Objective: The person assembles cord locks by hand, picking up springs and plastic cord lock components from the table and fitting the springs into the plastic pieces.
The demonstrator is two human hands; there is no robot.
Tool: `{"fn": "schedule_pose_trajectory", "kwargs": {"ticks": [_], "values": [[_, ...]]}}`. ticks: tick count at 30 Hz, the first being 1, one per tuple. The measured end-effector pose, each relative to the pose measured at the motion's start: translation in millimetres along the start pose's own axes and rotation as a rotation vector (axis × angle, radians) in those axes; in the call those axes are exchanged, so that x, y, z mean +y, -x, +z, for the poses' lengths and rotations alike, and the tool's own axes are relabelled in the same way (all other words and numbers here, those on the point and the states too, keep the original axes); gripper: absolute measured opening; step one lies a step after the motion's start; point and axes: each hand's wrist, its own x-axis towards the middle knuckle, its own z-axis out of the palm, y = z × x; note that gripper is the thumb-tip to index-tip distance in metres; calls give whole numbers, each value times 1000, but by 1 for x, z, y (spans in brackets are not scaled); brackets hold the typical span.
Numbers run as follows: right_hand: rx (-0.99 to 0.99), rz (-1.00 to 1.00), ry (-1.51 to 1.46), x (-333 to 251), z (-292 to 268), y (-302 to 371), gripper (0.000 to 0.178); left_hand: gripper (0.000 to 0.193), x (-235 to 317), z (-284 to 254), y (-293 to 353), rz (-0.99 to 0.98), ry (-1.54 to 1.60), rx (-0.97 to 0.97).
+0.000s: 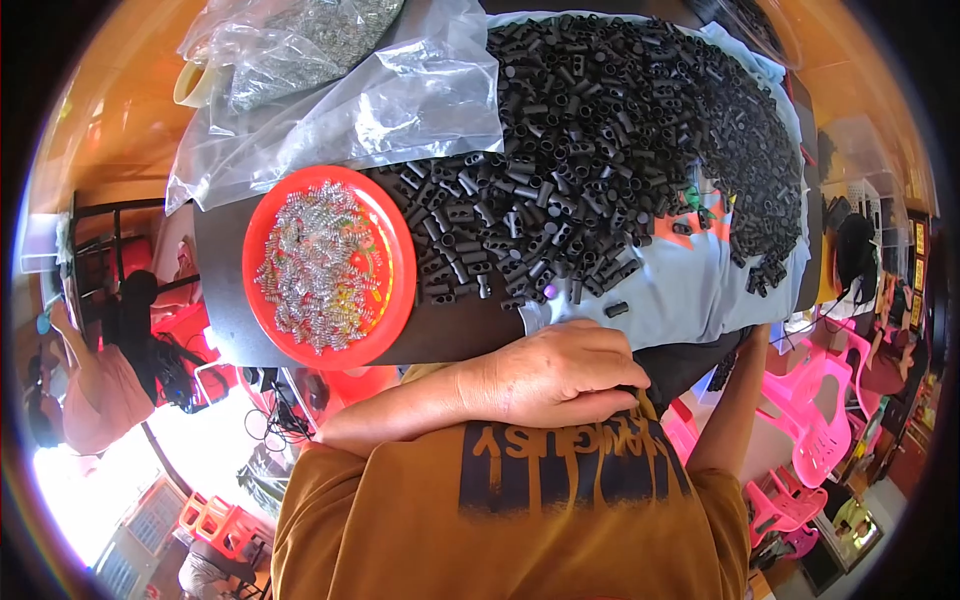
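My left hand (565, 375) lies across the front of my brown shirt, just below the table's near edge. Its fingers are curled in, and what they hold, if anything, is hidden. On the right, my forearm runs up to the edge of the light blue cloth (690, 290), where the hand drops out of sight. A large heap of small black plastic tube-shaped parts (590, 130) covers the cloth and part of the dark table. One loose black part (617, 310) sits apart near my left hand. Left of the heap, a red round plate (405, 290) holds many small metal springs (315, 265).
A clear plastic bag (400, 110) with more springs lies at the far left, beside a roll of tape (192, 84). Pink plastic chairs (815, 420) stand to the right. Red stools (225, 525) and another person (100, 390) are on the left.
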Motion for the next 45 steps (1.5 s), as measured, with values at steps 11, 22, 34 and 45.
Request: {"fn": "schedule_pose_trajectory", "kwargs": {"ticks": [11,22,34,45], "values": [[-34,16,-48,3,-4,-6,52,20,0,-1,2,13,-2,15],[-122,67,-114,8,-10,14,52,19,0,0,3,18,6,32],[-139,97,-177,7,-1,-4,53,21,-1,1,4,29,6,32],[-153,124,-224,26,-7,38,54,20,-2,2,4,41,-18,43]]}}
